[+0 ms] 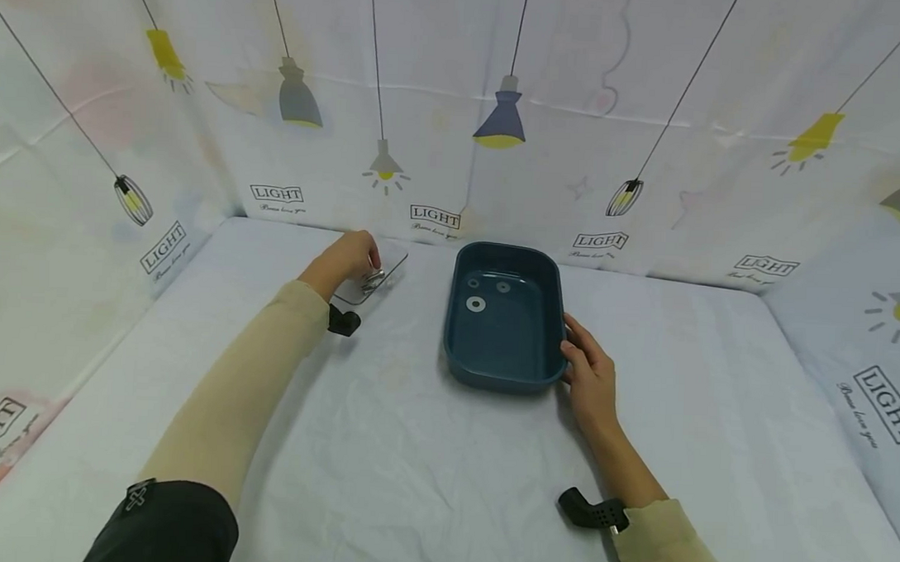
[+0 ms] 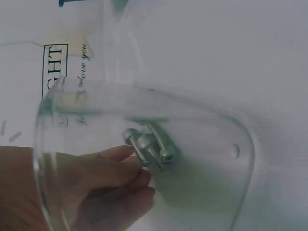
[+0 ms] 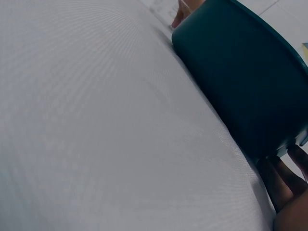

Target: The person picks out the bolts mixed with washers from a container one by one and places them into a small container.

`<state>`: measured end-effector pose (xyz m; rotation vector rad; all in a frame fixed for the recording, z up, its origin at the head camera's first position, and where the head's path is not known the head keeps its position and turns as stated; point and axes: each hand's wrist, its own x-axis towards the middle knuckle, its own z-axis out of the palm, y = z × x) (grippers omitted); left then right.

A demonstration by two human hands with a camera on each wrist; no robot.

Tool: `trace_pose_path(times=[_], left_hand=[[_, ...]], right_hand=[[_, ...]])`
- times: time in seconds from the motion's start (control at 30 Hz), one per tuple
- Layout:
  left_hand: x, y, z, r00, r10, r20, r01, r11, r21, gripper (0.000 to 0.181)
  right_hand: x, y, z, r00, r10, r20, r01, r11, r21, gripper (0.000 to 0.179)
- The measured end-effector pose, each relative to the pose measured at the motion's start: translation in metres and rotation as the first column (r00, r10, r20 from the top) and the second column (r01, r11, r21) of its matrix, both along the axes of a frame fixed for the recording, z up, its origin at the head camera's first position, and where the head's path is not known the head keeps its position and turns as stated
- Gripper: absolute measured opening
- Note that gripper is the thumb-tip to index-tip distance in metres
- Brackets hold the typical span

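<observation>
My left hand (image 1: 352, 257) reaches into a clear plastic box (image 2: 211, 192) at the back left. Inside it lie several metal socket-head screws (image 2: 150, 147). The fingertips meet the threaded ends of the screws, seen through the clear wall; whether they pinch one is hard to tell. My right hand (image 1: 590, 373) holds a dark blue-green rectangular bin (image 1: 503, 341) by its right side, thumb at the rim and fingers against the outer wall. On the bin floor lies a bright flat washer (image 1: 476, 303), with two dimmer rings (image 1: 503, 287) behind it.
A white cloth (image 1: 384, 461) covers the table. Behind and beside it hangs a sheet (image 1: 442, 82) printed with lamps. A black wrist camera mount (image 1: 344, 320) sits on the left wrist, another mount (image 1: 594, 511) on the right.
</observation>
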<state>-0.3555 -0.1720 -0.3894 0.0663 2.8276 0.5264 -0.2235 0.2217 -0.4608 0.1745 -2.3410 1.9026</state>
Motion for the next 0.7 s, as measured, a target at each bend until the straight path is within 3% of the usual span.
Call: trace_pose_path(times=[0.37, 0.7], left_hand=[[0.000, -0.001, 0.000, 1.000, 0.014, 0.006, -0.014, 0.998, 0.054, 0.028], [0.013, 0.004, 0.018, 0.996, -0.039, -0.080, 0.046, 0.995, 0.088, 0.021]], right_hand=[[0.002, 0.001, 0.001, 1.000, -0.001, 0.003, 0.001, 1.000, -0.008, 0.043], [0.000, 0.006, 0.002, 1.000, -0.003, 0.002, 0.003, 0.999, -0.032, 0.044]])
